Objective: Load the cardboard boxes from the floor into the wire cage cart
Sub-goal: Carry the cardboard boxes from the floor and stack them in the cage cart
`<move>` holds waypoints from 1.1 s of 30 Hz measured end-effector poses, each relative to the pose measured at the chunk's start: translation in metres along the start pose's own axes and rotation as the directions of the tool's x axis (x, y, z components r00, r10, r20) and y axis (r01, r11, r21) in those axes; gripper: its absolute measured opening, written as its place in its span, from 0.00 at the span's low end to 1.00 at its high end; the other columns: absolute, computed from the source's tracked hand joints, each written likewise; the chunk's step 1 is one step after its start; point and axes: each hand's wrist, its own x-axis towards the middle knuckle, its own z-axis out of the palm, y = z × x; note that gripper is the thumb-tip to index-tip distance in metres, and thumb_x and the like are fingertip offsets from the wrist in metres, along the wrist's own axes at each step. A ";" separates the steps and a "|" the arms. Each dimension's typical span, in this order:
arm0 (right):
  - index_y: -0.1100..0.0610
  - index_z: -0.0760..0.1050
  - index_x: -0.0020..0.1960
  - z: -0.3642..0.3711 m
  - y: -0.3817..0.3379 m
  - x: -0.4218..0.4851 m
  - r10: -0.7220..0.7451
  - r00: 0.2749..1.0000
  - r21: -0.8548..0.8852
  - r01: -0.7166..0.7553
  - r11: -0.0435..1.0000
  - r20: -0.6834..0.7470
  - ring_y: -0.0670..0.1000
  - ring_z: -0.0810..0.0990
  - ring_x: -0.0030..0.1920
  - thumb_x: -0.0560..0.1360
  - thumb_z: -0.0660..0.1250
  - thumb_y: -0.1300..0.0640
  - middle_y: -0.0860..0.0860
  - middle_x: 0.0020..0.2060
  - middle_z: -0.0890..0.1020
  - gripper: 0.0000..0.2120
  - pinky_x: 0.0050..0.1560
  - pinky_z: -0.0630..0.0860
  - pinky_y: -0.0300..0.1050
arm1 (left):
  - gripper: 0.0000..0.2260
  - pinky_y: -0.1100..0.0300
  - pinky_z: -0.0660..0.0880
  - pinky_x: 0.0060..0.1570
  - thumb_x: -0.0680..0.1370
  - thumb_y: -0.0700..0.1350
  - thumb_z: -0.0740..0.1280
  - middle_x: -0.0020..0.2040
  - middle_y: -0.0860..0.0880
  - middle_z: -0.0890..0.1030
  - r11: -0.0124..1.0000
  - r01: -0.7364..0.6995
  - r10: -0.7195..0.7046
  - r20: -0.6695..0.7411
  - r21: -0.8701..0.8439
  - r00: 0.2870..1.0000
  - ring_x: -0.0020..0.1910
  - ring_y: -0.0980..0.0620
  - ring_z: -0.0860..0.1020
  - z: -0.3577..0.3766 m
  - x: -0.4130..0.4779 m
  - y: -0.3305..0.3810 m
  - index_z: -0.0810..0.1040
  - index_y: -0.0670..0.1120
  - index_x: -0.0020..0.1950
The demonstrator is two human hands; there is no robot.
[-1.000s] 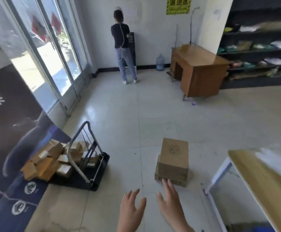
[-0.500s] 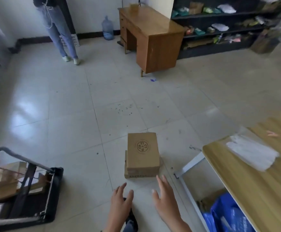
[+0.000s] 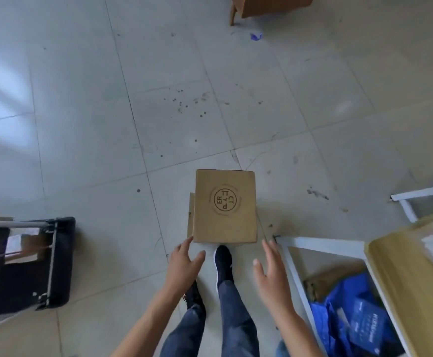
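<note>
Floor [image 3: 81,124]: pale grey tiles, scuffed, dark specks. Bright light patch [image 3: 1,73] at left. Wooden desk [image 3: 269,6] at top edge. White-framed, tan-topped table [image 3: 403,279] at right; blue bag [image 3: 351,318] beneath.

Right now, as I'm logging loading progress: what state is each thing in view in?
Top cardboard box: closed, stacked on another, on the floor.
Lower box: under it, mostly hidden.
Left hand: open, fingertips at the top box's near corner; contact unclear.
Right hand: open, clear of the box.
Wire cage cart: left on the floor, cardboard already inside.
</note>
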 end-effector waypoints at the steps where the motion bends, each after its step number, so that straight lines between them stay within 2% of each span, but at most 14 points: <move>1: 0.49 0.57 0.79 0.009 0.008 0.022 0.018 1.000 -0.003 -0.018 1.000 0.016 0.39 0.50 0.76 0.83 0.58 0.54 0.46 0.79 0.54 0.26 0.73 0.52 0.39 | 0.28 0.51 0.66 0.67 0.78 0.54 0.66 0.71 0.43 0.71 1.000 0.025 -0.025 -0.001 -0.017 1.000 0.70 0.45 0.68 0.006 0.020 -0.006 0.64 0.49 0.76; 7: 0.51 0.52 0.81 0.066 0.062 0.158 0.118 0.989 -0.032 -0.116 0.993 0.088 0.51 0.55 0.79 0.81 0.60 0.56 0.51 0.80 0.56 0.31 0.76 0.59 0.52 | 0.37 0.48 0.68 0.67 0.73 0.58 0.71 0.73 0.45 0.68 0.971 0.170 -0.164 0.046 -0.169 0.985 0.71 0.46 0.67 0.048 0.137 -0.046 0.60 0.52 0.78; 10: 0.53 0.46 0.81 0.086 0.092 0.220 0.202 0.973 -0.039 -0.199 0.979 0.111 0.52 0.52 0.79 0.80 0.63 0.54 0.52 0.80 0.52 0.36 0.76 0.55 0.49 | 0.43 0.48 0.70 0.65 0.70 0.62 0.73 0.75 0.45 0.67 0.943 0.230 -0.225 0.049 -0.241 0.973 0.69 0.45 0.70 0.067 0.196 -0.057 0.56 0.52 0.79; 13: 0.52 0.43 0.81 0.099 0.112 0.269 0.290 0.948 0.018 -0.295 0.955 0.135 0.53 0.55 0.78 0.78 0.67 0.49 0.52 0.80 0.54 0.42 0.72 0.56 0.45 | 0.48 0.48 0.70 0.66 0.69 0.62 0.74 0.76 0.46 0.64 0.891 0.258 -0.246 0.081 -0.373 0.966 0.70 0.45 0.70 0.082 0.245 -0.064 0.52 0.51 0.80; 14: 0.52 0.43 0.81 0.104 0.117 0.283 0.320 0.935 0.038 -0.330 0.943 0.151 0.52 0.57 0.78 0.77 0.68 0.48 0.52 0.80 0.55 0.43 0.71 0.57 0.44 | 0.48 0.50 0.70 0.65 0.69 0.61 0.75 0.75 0.48 0.64 0.870 0.264 -0.246 0.097 -0.416 0.964 0.69 0.47 0.70 0.088 0.259 -0.066 0.51 0.51 0.80; 16: 0.51 0.43 0.81 0.113 0.125 0.303 0.352 0.917 0.092 -0.373 0.923 0.185 0.50 0.63 0.74 0.75 0.70 0.46 0.50 0.78 0.60 0.46 0.68 0.61 0.42 | 0.46 0.60 0.72 0.59 0.69 0.60 0.76 0.68 0.56 0.68 0.842 0.238 -0.211 0.111 -0.484 0.971 0.62 0.56 0.73 0.097 0.277 -0.064 0.55 0.52 0.79; 17: 0.51 0.43 0.81 0.116 0.125 0.309 0.359 0.914 0.110 -0.382 0.918 0.188 0.48 0.66 0.71 0.75 0.71 0.47 0.49 0.77 0.63 0.46 0.65 0.63 0.41 | 0.43 0.61 0.73 0.58 0.68 0.59 0.76 0.67 0.58 0.69 0.838 0.206 -0.179 0.101 -0.505 0.979 0.61 0.59 0.74 0.101 0.284 -0.062 0.59 0.53 0.77; 18: 0.50 0.44 0.81 0.117 0.124 0.313 0.362 0.915 0.115 -0.385 0.916 0.180 0.48 0.68 0.70 0.74 0.71 0.47 0.49 0.76 0.64 0.47 0.63 0.64 0.41 | 0.41 0.57 0.74 0.60 0.68 0.57 0.77 0.68 0.57 0.72 0.834 0.179 -0.158 0.085 -0.522 0.984 0.61 0.57 0.75 0.104 0.288 -0.059 0.62 0.53 0.75; 20: 0.50 0.46 0.80 0.113 0.117 0.315 0.345 0.926 0.114 -0.364 0.925 0.153 0.49 0.68 0.70 0.74 0.71 0.48 0.50 0.76 0.65 0.45 0.62 0.64 0.40 | 0.39 0.48 0.72 0.65 0.67 0.55 0.77 0.67 0.53 0.74 0.825 0.141 -0.137 0.047 -0.547 0.989 0.64 0.52 0.74 0.102 0.288 -0.052 0.64 0.52 0.74; 25: 0.46 0.49 0.80 0.075 0.066 0.287 0.222 0.964 0.140 -0.242 0.960 0.149 0.41 0.69 0.63 0.74 0.71 0.51 0.46 0.75 0.66 0.42 0.64 0.66 0.40 | 0.36 0.49 0.72 0.65 0.67 0.50 0.75 0.65 0.55 0.75 0.819 0.097 -0.151 -0.050 -0.566 0.987 0.63 0.55 0.74 0.058 0.235 -0.029 0.65 0.54 0.73; 29: 0.44 0.47 0.80 0.040 -0.010 0.246 0.100 0.980 0.141 -0.125 0.982 0.171 0.41 0.66 0.69 0.76 0.70 0.53 0.44 0.77 0.61 0.42 0.67 0.65 0.40 | 0.34 0.49 0.74 0.61 0.67 0.51 0.74 0.63 0.56 0.76 0.800 0.049 -0.190 -0.176 -0.597 0.966 0.62 0.53 0.74 0.000 0.162 -0.001 0.66 0.56 0.72; 31: 0.43 0.45 0.80 0.023 -0.055 0.221 0.031 0.983 0.122 -0.054 0.991 0.181 0.45 0.64 0.73 0.76 0.69 0.52 0.43 0.78 0.59 0.42 0.69 0.64 0.42 | 0.34 0.49 0.75 0.60 0.66 0.54 0.75 0.62 0.59 0.76 0.800 0.016 -0.208 -0.252 -0.600 0.945 0.61 0.55 0.75 -0.033 0.121 0.013 0.67 0.59 0.70; 33: 0.44 0.46 0.80 0.007 -0.100 0.194 -0.051 0.981 0.107 0.031 0.994 0.186 0.46 0.63 0.75 0.77 0.67 0.51 0.43 0.78 0.60 0.40 0.67 0.62 0.39 | 0.32 0.47 0.76 0.60 0.67 0.54 0.76 0.61 0.60 0.78 0.785 -0.030 -0.211 -0.312 -0.619 0.926 0.59 0.57 0.77 -0.067 0.077 0.027 0.68 0.62 0.68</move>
